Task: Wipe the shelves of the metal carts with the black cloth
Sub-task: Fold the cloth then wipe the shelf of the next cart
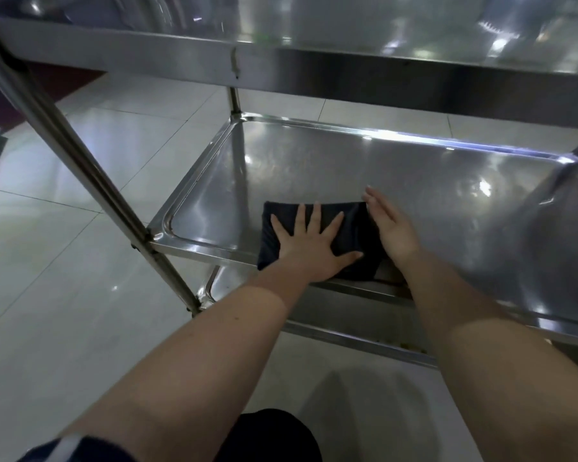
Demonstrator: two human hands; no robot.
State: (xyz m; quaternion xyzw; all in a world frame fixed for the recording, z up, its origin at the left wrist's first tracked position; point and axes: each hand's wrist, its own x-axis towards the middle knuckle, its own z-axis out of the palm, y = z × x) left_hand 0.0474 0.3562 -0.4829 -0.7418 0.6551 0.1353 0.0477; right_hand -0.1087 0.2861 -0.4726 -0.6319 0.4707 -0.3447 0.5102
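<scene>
So the cloth (pixel 352 225) is folded into a dark rectangle and sits on the middle shelf (pixel 347 165) of the cart (pixel 80 161), right at the near rim and toward the left half. Its near edge hangs a bit over the rim.

The left hand (pixel 311 243) is pressed flat on top of it, palm down, fingers (pixel 315 216) spread wide and straight, so it isn't gripping anything, just pushing down.

The right hand (pixel 392 228) is just beside it at the cloth's right edge, turned on its side with the fingers straight and together, pointing away from the person. It looks like it's touching that edge, but I honestly can't tell for sure. It isn't clutching anything either.

The shelf is shiny steel with a raised rim and rounded corners, with lots of glare on it. The top shelf (pixel 314 65) runs across above, and there's another shelf (pixel 347 311) lower down, under the arms. The floor (pixel 64 261) is pale glossy tile.
</scene>
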